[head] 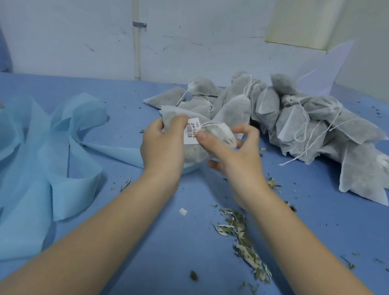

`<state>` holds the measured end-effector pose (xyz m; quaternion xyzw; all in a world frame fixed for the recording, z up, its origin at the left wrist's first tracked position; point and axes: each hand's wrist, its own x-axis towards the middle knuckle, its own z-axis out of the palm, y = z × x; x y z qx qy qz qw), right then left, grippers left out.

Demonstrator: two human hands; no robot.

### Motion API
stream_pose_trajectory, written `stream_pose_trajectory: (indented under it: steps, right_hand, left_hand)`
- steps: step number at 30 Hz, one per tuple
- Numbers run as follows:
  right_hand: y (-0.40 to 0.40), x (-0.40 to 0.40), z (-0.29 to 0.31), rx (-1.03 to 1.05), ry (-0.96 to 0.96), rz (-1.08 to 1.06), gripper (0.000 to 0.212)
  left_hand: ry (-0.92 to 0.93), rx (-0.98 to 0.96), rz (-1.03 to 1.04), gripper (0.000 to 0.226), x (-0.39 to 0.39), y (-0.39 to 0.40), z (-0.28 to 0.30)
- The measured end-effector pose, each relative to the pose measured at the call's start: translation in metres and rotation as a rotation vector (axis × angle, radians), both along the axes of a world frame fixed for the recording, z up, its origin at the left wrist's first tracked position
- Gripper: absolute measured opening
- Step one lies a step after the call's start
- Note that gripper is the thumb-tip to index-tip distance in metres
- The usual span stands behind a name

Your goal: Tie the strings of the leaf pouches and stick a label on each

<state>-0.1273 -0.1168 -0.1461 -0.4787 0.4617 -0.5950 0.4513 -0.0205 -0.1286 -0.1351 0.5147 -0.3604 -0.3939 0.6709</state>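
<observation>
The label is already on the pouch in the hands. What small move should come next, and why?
Probably press the label flat with the right hand thumb, because its lower edge seems to hang loose while the left hand holds the pouch.

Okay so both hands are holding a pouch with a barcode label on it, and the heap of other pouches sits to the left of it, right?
Not quite. In the head view the left hand and right hand do hold a pouch bearing a barcode label, but the heap of pouches lies to its right, not left.
</observation>
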Motion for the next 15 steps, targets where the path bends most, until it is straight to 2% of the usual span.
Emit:
stream_pose_trajectory:
  steps: [2, 4, 6, 8, 10, 11, 15]
  right_hand:
    - [-0.004, 0.009, 0.005, 0.024, -0.19, 0.061, 0.038]
    - [-0.012, 0.022, 0.016, 0.011, -0.315, -0.063, 0.029]
    - [-0.022, 0.042, 0.034, -0.027, -0.406, -0.163, 0.027]
    - [-0.026, 0.068, 0.05, -0.074, -0.325, 0.1, 0.029]
    - [-0.025, 0.087, 0.057, -0.101, -0.059, 0.392, 0.047]
    - [-0.025, 0.089, 0.057, -0.119, 0.024, 0.446, 0.051]
    - [-0.027, 0.064, 0.051, -0.085, 0.087, 0.316, 0.031]
  left_hand:
    - [0.049, 0.017, 0.004, 0.021, 0.001, 0.002, 0.004]
    - [0.166, 0.022, -0.019, 0.035, 0.003, 0.004, 0.006]
    - [0.262, 0.012, -0.031, 0.028, 0.001, 0.006, 0.007]
    - [0.157, 0.026, 0.04, 0.024, 0.0, 0.007, 0.007]
    - [-0.007, 0.025, 0.116, 0.031, 0.003, 0.005, 0.006]
    - [-0.047, 0.034, 0.128, 0.033, 0.005, 0.004, 0.006]
    - [-0.24, 0.059, 0.013, 0.03, 0.0, 0.003, 0.007]
